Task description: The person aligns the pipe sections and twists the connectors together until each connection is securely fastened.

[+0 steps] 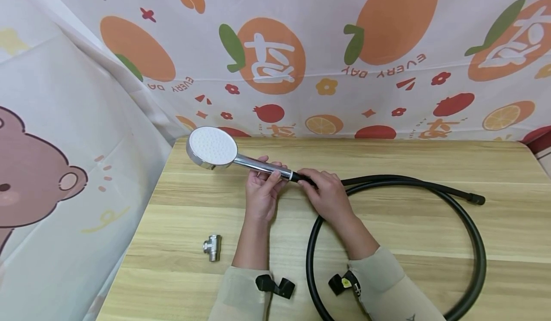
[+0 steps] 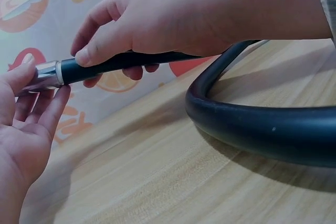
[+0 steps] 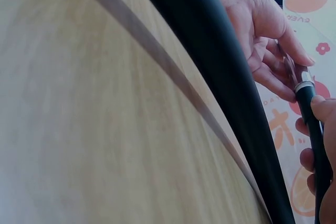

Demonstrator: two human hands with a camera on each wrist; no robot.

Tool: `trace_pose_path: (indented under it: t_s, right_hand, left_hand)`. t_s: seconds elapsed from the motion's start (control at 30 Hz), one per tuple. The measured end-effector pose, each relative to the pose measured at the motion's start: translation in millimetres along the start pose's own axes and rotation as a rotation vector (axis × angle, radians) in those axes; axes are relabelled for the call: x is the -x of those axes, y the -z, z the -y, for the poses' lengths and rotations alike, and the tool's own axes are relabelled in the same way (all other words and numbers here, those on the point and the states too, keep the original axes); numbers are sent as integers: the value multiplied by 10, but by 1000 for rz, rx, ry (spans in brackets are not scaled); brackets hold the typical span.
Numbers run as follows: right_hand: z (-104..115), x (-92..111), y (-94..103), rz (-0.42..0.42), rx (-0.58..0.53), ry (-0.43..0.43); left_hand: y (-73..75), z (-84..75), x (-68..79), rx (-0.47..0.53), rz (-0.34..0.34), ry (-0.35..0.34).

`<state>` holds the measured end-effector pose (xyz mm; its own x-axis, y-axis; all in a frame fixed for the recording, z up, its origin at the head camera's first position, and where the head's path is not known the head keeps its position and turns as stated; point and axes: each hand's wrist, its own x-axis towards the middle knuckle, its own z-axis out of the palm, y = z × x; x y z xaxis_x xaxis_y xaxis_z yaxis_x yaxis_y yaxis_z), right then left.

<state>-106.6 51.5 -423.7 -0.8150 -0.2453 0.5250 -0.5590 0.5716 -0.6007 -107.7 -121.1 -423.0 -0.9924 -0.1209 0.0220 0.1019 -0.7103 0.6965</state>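
Note:
My left hand (image 1: 263,194) grips the chrome handle of a shower head (image 1: 214,147), whose round white spray face points up at the far left of the table. At the handle's lower end, my right hand (image 1: 326,192) holds the black end of a shower hose (image 1: 479,244), fingers and thumb wrapped round it. In the left wrist view the hose's black end piece (image 2: 79,72) meets the handle at a thin white ring (image 2: 60,73). From there the hose loops in a wide circle over the right half of the table, and its other end lies at the far right.
A small chrome tee fitting (image 1: 213,248) stands on the wooden table (image 1: 172,282), left of my left forearm. Behind the table's far edge hangs a fruit-patterned cloth (image 1: 327,34). Another cloth with a bear print (image 1: 38,182) hangs at the left.

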Motion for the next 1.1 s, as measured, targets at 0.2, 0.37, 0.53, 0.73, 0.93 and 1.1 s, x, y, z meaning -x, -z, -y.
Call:
trace_pose_path:
  t_s: [0.2, 0.37, 0.53, 0.73, 0.93, 1.1]
  right_hand:
    - [22, -6, 6, -41, -26, 1]
    - [39, -11, 9, -56, -32, -17]
    - [39, -12, 10, -55, -30, -15]
    - [19, -7, 8, -29, -14, -5]
    - [8, 5, 20, 23, 15, -8]
    - [3, 14, 16, 39, 15, -17]
  left_hand:
    - [-10, 1, 1, -3, -13, -1]
    - [-4, -4, 14, -7, 8, -10]
    - [-9, -6, 13, 3, 11, -8]
    - [-8, -3, 10, 10, 18, -10]
    - [-8, -4, 12, 8, 20, -10]
    - [-6, 1, 10, -1, 24, -12]
